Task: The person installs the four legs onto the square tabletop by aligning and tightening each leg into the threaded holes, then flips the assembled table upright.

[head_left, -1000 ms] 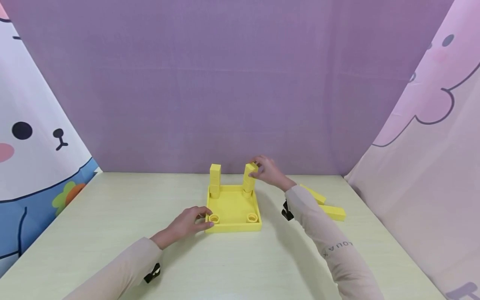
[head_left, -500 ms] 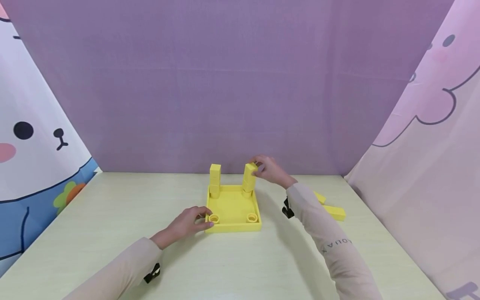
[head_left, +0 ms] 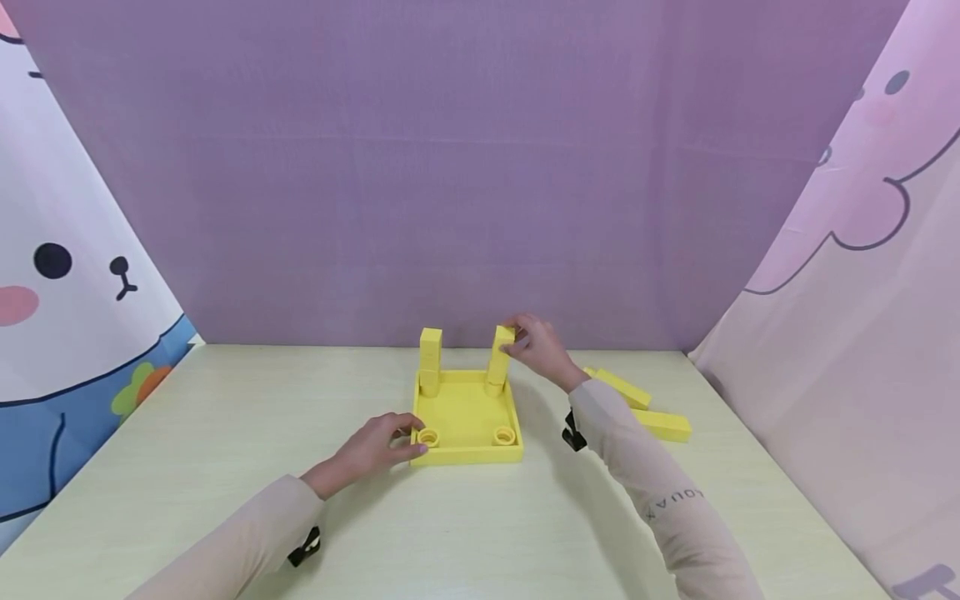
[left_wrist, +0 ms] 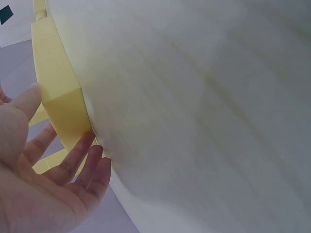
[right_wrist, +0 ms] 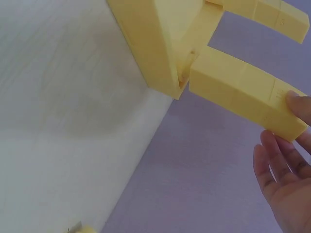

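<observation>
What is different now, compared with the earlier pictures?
The far-right post, still held in the right hand, has turned slightly, direction unclear. The right sleeve sits lower, uncovering more loose bars. Left hand, tray and far-left post stayed put.

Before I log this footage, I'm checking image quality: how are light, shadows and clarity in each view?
Head view: even light, with a soft shadow on the table beside the right sleeve; left wrist view: pale and hazy, a yellowish tint on the table beside the yellow tray; right wrist view: the mark on the yellow square post in the right hand too faint to read.
</observation>
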Tool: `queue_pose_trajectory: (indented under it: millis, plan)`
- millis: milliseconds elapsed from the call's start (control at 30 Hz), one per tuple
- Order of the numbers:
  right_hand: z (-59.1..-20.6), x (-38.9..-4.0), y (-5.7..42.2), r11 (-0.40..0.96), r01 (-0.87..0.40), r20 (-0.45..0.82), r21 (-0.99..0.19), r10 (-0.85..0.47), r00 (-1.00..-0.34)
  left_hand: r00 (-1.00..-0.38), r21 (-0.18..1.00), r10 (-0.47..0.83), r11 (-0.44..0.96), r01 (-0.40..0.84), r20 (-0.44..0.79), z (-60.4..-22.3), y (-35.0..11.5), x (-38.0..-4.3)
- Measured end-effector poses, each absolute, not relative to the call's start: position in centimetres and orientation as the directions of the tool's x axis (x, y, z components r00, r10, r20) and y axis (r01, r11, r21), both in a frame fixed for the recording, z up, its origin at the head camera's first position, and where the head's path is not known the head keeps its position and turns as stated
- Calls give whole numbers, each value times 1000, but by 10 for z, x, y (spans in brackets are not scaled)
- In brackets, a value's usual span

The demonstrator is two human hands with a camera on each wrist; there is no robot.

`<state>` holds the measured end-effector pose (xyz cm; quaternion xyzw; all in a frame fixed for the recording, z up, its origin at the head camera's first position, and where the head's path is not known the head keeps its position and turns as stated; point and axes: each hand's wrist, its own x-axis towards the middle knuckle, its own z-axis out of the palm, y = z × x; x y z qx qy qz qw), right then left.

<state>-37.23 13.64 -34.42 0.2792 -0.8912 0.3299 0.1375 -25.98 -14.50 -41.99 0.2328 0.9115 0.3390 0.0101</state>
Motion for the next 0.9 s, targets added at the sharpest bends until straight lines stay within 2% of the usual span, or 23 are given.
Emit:
queue_pose_trajectory:
  millis: [500,900]
  plan:
    - [-336,-378,141,609,-611,369,-506,-487,-791,-892,631,430,655,415,141,-422,-146,-259]
    - [-343,-374,135,604,-632,464,-486,-434,-772,-885,612,439,660,435,155,-421,-146,-260]
